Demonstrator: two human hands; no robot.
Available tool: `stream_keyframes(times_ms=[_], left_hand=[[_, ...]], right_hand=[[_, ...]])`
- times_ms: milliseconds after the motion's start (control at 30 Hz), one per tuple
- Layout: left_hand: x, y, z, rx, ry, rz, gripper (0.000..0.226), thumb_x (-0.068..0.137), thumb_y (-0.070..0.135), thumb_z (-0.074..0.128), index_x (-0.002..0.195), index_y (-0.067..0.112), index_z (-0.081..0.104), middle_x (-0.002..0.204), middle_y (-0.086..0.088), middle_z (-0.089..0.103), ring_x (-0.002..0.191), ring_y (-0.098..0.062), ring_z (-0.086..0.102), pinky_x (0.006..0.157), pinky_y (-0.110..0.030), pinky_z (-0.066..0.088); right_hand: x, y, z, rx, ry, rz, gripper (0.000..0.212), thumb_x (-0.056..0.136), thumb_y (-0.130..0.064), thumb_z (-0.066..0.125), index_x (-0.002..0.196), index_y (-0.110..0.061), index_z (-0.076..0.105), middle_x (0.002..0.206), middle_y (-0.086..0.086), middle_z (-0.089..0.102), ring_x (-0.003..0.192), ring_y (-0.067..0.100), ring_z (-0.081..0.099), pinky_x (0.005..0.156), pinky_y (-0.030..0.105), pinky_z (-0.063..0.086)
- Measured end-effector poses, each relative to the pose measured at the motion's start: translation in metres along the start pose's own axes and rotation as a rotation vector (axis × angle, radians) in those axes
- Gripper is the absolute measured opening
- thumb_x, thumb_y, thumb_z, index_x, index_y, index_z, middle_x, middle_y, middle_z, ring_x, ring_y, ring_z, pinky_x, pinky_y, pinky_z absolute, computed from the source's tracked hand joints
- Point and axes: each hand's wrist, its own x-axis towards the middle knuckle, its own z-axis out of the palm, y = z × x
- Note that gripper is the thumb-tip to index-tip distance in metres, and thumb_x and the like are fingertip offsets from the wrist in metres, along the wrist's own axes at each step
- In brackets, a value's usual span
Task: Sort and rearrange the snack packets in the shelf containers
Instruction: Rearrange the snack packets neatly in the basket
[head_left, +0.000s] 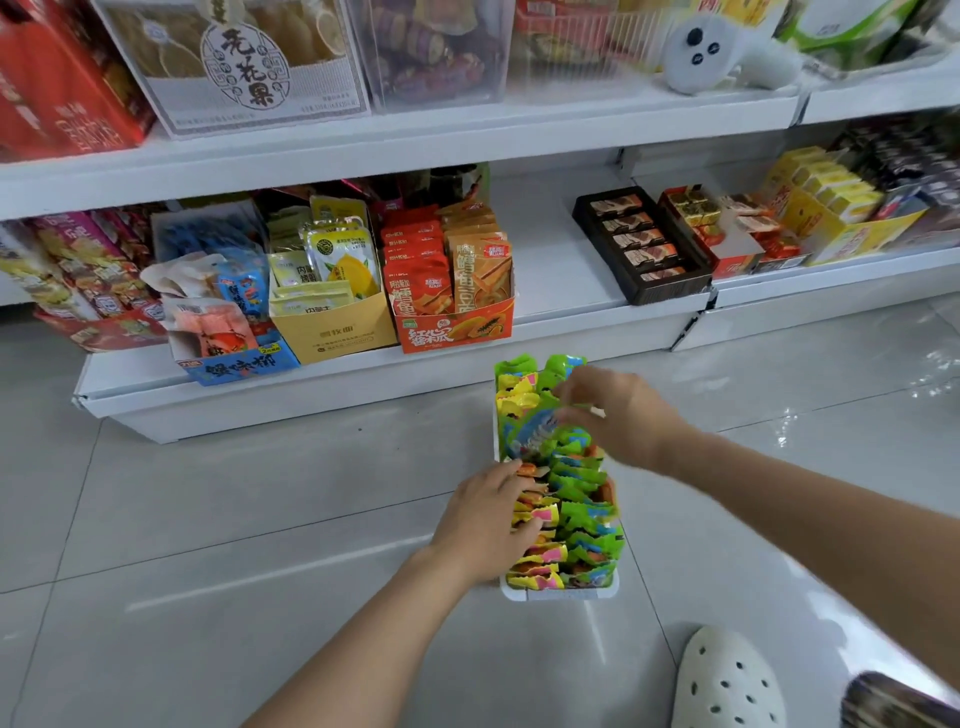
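Note:
A long white container (558, 592) stands on the floor in front of the bottom shelf. It holds several yellow packets (535, 558) in its left row and green packets (589, 512) in its right row. My left hand (491, 522) lies on the left row with its fingers among the yellow packets. My right hand (615, 410) hovers over the far half and pinches a green and blue packet (535, 431) that is raised above the rows.
The bottom shelf (561, 270) carries a blue box (239, 364), a yellow box (332, 332) and an orange box (454, 327) of packets, with a bare gap to their right. A dark chocolate tray (641, 244) sits further right. A white clog (727, 680) is near the container.

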Motion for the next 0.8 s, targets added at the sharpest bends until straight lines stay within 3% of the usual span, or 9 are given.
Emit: stream_keyframes(times_ms=[33, 100, 200, 300, 400, 567, 667, 733, 800], left_hand=[[-0.002, 0.005, -0.006, 0.038, -0.057, -0.022, 0.057, 0.097, 0.043, 0.046, 0.15, 0.025, 0.031, 0.163, 0.003, 0.013, 0.149, -0.019, 0.013, 0.121, -0.038, 0.016], [-0.009, 0.016, -0.021, 0.073, -0.163, -0.061, 0.064, 0.097, 0.04, 0.049, 0.153, 0.021, 0.025, 0.164, 0.0, 0.01, 0.149, -0.021, 0.014, 0.12, -0.039, 0.019], [-0.034, 0.036, -0.057, 0.049, -0.283, -0.14, 0.065, 0.096, 0.038, 0.054, 0.152, 0.02, 0.027, 0.156, -0.006, 0.033, 0.139, -0.026, 0.036, 0.111, -0.035, 0.034], [-0.073, 0.056, -0.104, 0.149, -0.387, -0.138, 0.059, 0.096, 0.045, 0.053, 0.148, 0.022, 0.037, 0.15, -0.004, 0.043, 0.133, -0.024, 0.044, 0.107, -0.034, 0.038], [-0.118, 0.082, -0.145, 0.177, -0.38, -0.148, 0.059, 0.095, 0.051, 0.05, 0.145, 0.021, 0.04, 0.149, 0.0, 0.044, 0.132, -0.021, 0.046, 0.107, -0.031, 0.038], [-0.18, 0.115, -0.156, -0.437, -0.026, -0.132, 0.047, 0.094, 0.043, 0.059, 0.137, 0.035, 0.042, 0.14, 0.015, 0.048, 0.127, -0.001, 0.045, 0.1, -0.022, 0.039], [-0.185, 0.126, -0.143, -0.796, 0.083, -0.146, 0.038, 0.091, 0.029, 0.065, 0.122, 0.037, 0.045, 0.119, 0.024, 0.054, 0.105, 0.015, 0.054, 0.082, -0.008, 0.044], [-0.181, 0.132, -0.135, -1.016, 0.06, -0.155, 0.049, 0.086, 0.019, 0.073, 0.127, 0.027, 0.048, 0.118, 0.012, 0.062, 0.101, 0.008, 0.063, 0.075, -0.008, 0.048], [-0.173, 0.135, -0.125, -1.23, 0.058, -0.169, 0.063, 0.078, 0.012, 0.08, 0.133, 0.017, 0.049, 0.122, -0.005, 0.066, 0.107, -0.015, 0.068, 0.083, -0.023, 0.055]], right_hand=[[-0.008, -0.005, -0.023, 0.03, -0.003, 0.012, 0.015, 0.09, -0.024, 0.068, 0.084, -0.02, 0.055, 0.084, -0.01, 0.066, 0.077, 0.001, 0.061, 0.068, 0.008, 0.042], [-0.025, -0.014, -0.065, 0.135, 0.025, 0.046, 0.017, 0.092, -0.027, 0.065, 0.083, -0.02, 0.052, 0.074, -0.009, 0.067, 0.065, 0.0, 0.062, 0.063, 0.01, 0.048], [-0.054, -0.031, -0.114, 0.365, 0.108, 0.078, 0.014, 0.093, -0.024, 0.064, 0.086, -0.018, 0.053, 0.088, 0.008, 0.073, 0.078, 0.021, 0.073, 0.074, 0.044, 0.061], [-0.085, -0.052, -0.14, 0.472, 0.201, 0.093, 0.015, 0.09, -0.021, 0.067, 0.085, -0.014, 0.055, 0.086, 0.004, 0.072, 0.079, 0.023, 0.073, 0.071, 0.041, 0.062], [-0.112, -0.07, -0.152, 0.619, 0.264, 0.115, 0.015, 0.09, -0.02, 0.067, 0.085, -0.009, 0.059, 0.078, 0.002, 0.073, 0.079, 0.018, 0.074, 0.068, 0.035, 0.062], [-0.139, -0.086, -0.15, 0.87, 0.225, 0.123, 0.011, 0.092, -0.018, 0.064, 0.098, -0.009, 0.066, 0.083, 0.011, 0.076, 0.078, 0.019, 0.073, 0.07, 0.031, 0.061], [-0.141, -0.093, -0.148, 0.939, 0.154, 0.118, 0.02, 0.093, -0.019, 0.062, 0.106, -0.004, 0.067, 0.09, 0.012, 0.075, 0.077, 0.018, 0.072, 0.067, 0.025, 0.06], [-0.14, -0.098, -0.148, 0.954, 0.109, 0.101, 0.023, 0.093, -0.02, 0.061, 0.108, -0.003, 0.067, 0.092, 0.012, 0.074, 0.078, 0.017, 0.071, 0.068, 0.024, 0.059], [-0.137, -0.1, -0.149, 0.971, 0.105, 0.082, 0.023, 0.092, -0.02, 0.062, 0.108, -0.005, 0.069, 0.091, 0.009, 0.074, 0.078, 0.016, 0.069, 0.069, 0.026, 0.059]])
